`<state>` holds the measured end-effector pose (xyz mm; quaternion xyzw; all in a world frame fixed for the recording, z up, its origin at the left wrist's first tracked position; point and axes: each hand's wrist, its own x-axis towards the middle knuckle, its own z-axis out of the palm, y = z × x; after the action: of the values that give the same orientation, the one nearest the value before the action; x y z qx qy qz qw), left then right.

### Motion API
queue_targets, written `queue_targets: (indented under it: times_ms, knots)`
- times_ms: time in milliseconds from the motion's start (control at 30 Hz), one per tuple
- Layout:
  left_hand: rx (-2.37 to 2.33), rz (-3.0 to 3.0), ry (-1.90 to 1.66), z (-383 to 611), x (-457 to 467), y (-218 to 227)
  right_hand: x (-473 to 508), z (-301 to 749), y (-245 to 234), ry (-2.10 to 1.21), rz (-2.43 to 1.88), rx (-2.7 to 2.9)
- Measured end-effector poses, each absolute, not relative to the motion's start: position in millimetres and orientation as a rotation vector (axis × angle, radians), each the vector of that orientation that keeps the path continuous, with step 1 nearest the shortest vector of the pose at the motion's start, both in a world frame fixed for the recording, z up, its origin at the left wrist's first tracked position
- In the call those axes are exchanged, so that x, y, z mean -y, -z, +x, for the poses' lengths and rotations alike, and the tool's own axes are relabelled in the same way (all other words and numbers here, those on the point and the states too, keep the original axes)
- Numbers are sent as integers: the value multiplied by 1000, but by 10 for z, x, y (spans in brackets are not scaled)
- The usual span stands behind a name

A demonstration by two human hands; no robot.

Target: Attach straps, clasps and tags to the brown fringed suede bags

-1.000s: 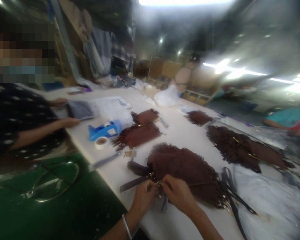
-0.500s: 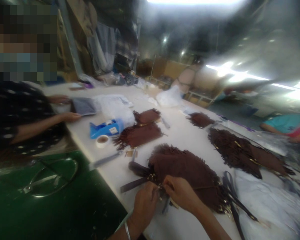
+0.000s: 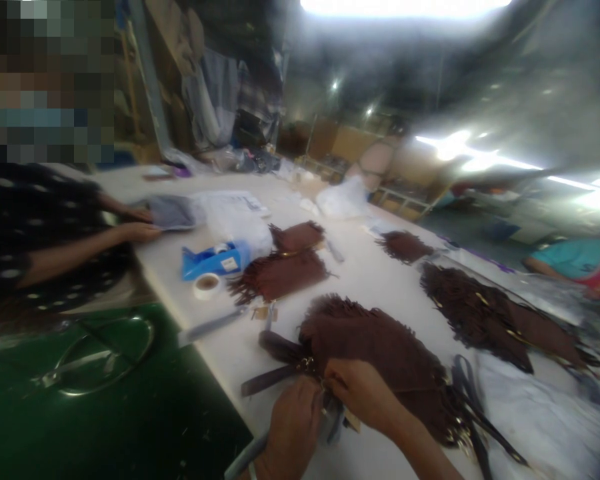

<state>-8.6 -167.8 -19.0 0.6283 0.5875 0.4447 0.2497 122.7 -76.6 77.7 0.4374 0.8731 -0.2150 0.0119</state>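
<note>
Nearest, low centre: left hand, back upward, fingers bent and bunched, and just beside it right hand, thumb and forefinger drawn together. Both pinching a small metal fitting; exact part under each fingertip hidden and blurred. Below fingers, a grey strip and a small tan tag. Just beyond, partly behind right hand: dark-brown fringed bag, lying flat along near edge of white table. At its left end, a dark strap pointing outward; at right end, gold-toned rings and long black straps. Near right, crumpled white plastic. Off table edge, to the left, green floor and a metal ring. Farther up the table: flat grey strip, tape roll just beside blue tape dispenser, then two reddish-brown fringed pieces, one beyond the other. Across to the right, more dark fringed bags in a pile. Left side, co-worker in dotted dark top, holding a grey pouch. Well beyond, hanging cloth and bright overhead light.
</note>
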Motion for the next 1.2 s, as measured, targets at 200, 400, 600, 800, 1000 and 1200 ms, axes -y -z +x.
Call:
queue_targets:
  times_ms: [200,400,600,800,1000,1200]
  knots:
    - [-1381,936,-1235,-80,1574,294,794,1260,-688,658,1348,-2756]
    - [-1164,577,-1290,-55,1462,323,796,1283,-658,657,1375,-2764]
    - [-1141,363,-1224,-69,1456,212,789,1277,-634,631,1391,-2740]
    - [-1085,351,-1102,-71,1409,227,795,1276,-640,651,1378,-2737]
    - [-1140,533,-1113,-81,1366,267,804,1273,-620,635,1385,-2722]
    - [-1251,787,-1171,-113,1333,348,814,1265,-603,654,1423,-2728]
